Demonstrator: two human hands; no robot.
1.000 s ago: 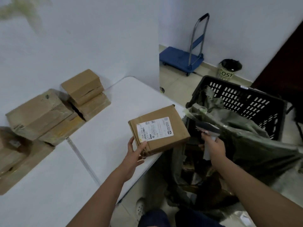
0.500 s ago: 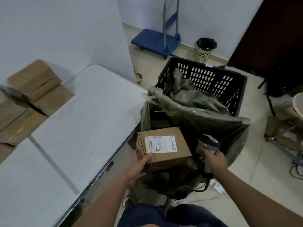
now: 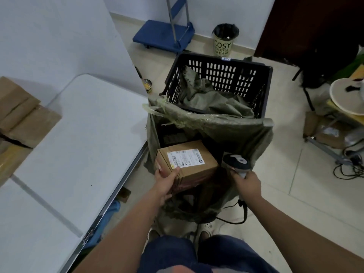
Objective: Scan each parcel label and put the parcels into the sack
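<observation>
My left hand [image 3: 164, 183] grips a brown cardboard parcel [image 3: 189, 164] by its near left corner, white label facing up. The parcel hangs over the open mouth of the olive-green sack [image 3: 226, 123], which stands on the floor beside the table. My right hand [image 3: 249, 183] is closed around the handle of a dark barcode scanner [image 3: 236, 162], just right of the parcel; its cable trails down to the floor. Several more brown parcels [image 3: 21, 115] lie at the far left of the white table [image 3: 82, 146].
A black slotted plastic crate [image 3: 220, 71] with another green sack in it stands behind the open sack. Farther back are a blue platform trolley [image 3: 163, 36] and a small bin [image 3: 223, 40]. Clutter and cables [image 3: 348, 170] sit on the floor at right.
My left hand has carried the parcel off the table edge and over the sack's mouth. The view has swung right, away from the stacked parcels. My right hand still holds the scanner.
</observation>
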